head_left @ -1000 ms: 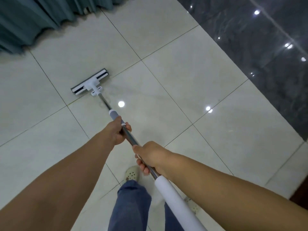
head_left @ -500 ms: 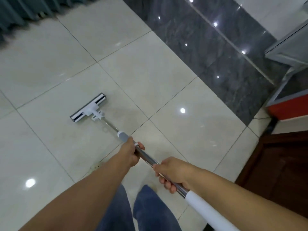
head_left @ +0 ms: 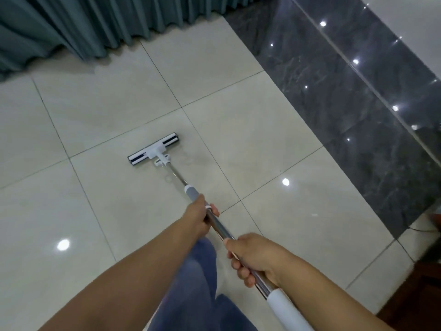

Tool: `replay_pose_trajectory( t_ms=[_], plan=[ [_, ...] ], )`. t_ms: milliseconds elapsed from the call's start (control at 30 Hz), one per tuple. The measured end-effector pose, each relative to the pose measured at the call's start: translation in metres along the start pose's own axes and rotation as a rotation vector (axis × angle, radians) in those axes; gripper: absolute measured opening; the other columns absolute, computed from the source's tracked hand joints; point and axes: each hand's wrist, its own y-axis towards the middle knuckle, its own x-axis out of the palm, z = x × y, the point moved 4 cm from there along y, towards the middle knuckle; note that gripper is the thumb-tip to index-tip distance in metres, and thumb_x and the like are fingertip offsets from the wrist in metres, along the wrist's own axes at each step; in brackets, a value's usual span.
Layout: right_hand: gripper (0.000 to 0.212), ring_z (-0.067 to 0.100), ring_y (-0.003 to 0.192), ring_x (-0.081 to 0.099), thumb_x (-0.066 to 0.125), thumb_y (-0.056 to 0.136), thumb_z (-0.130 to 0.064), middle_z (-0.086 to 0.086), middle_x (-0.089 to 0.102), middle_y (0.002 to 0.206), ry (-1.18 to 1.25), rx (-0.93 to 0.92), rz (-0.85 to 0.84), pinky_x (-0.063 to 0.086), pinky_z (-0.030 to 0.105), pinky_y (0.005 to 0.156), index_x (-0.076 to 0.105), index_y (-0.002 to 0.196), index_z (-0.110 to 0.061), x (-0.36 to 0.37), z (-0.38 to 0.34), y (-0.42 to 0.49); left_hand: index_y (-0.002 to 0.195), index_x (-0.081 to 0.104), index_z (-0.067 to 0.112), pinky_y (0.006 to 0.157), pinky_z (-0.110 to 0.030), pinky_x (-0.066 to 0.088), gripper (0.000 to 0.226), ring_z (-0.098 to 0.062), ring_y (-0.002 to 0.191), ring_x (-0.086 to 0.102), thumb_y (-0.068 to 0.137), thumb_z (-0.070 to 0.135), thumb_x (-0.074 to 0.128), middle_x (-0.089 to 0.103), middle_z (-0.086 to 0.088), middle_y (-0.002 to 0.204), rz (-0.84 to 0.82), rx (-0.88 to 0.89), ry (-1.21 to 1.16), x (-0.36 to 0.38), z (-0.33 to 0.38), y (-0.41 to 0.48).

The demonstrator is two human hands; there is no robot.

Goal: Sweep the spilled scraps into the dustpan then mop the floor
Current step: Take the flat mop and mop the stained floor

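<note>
The floor (head_left: 274, 144) fills most of the view: large pale, glossy cream tiles with thin dark grout lines and a few round light reflections, bordered on the right by a band of dark grey marble (head_left: 346, 91) running from far centre to near right. A teal curtain (head_left: 83, 22) hangs in folds along the far left edge, its hem meeting the tiles. Blue trouser legs (head_left: 198, 290) show at the near centre, between the 2 bare forearms. The mop (head_left: 167, 161) lies on a slant from near right to the middle of the scene: a white sleeve at the near end, a shiny metal shaft, a grey collar, then a short thin rod into a white bracket. Its flat head is a narrow white bar with dark strips, resting flat on a cream tile just left of a grout crossing, well short of the curtain. The right hand (head_left: 255, 256) is wrapped round the metal shaft just above the white sleeve; the left hand (head_left: 199, 215) is closed round the shaft just below the grey collar. Compared with 0.5 s ago, the curtain takes up far more of the far edge, the red and wooden furniture at the right has almost left the view, and the mop head sits nearer the centre.
</note>
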Motion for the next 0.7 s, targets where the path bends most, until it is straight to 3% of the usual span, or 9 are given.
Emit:
replay_pose_trajectory(
  t_ms=[133,333,433,567,700],
  plan=[
    [0.035,0.008,0.035,0.037,0.046,0.098,-0.032,0.002,0.047,0.055,0.031,-0.049,-0.022,0.032,0.016,0.036,0.051,0.072,-0.01,0.006,-0.098,0.035,0.082,0.037,0.011,0.033,-0.014,0.039,0.022,-0.014,0.048,0.036,0.098,0.026,0.041,0.037,-0.005,0.063,0.033,0.035,0.014,0.015,0.101,0.032],
    [0.035,0.007,0.027,0.036,0.048,0.098,-0.032,0.002,0.044,0.055,0.106,-0.04,-0.08,0.031,0.011,0.033,0.047,0.07,-0.011,0.005,-0.239,0.082,0.089,0.039,0.009,0.033,-0.013,0.037,0.018,-0.012,0.037,0.037,0.099,0.024,0.038,0.036,-0.004,0.064,0.027,0.089,0.039,0.048,0.242,0.079],
    [0.035,0.007,0.026,0.036,0.049,0.098,-0.03,0.004,0.044,0.057,0.115,-0.082,-0.089,0.033,0.01,0.033,0.046,0.07,-0.009,0.006,-0.296,0.105,0.082,0.038,0.01,0.034,-0.012,0.038,0.028,-0.009,0.028,0.039,0.097,0.033,0.043,0.039,-0.003,0.064,0.044,0.099,0.026,0.058,0.298,0.101],
    [0.034,0.009,0.028,0.039,0.051,0.096,-0.03,0.006,0.045,0.058,0.18,-0.081,-0.121,0.035,0.011,0.033,0.047,0.071,-0.007,0.001,-0.328,0.124,0.086,0.038,0.01,0.034,-0.012,0.039,0.02,-0.01,0.027,0.04,0.097,0.026,0.044,0.04,-0.004,0.065,0.061,0.082,0.074,0.067,0.331,0.123],
    [0.031,0.009,0.039,0.038,0.05,0.097,-0.03,0.003,0.046,0.06,0.225,-0.013,-0.155,0.034,0.013,0.034,0.048,0.074,-0.009,-0.009,-0.302,0.119,0.098,0.039,0.008,0.034,-0.013,0.039,0.01,-0.011,0.032,0.04,0.096,0.018,0.037,0.04,-0.005,0.065,0.094,0.053,0.144,0.069,0.308,0.124]
  ],
)
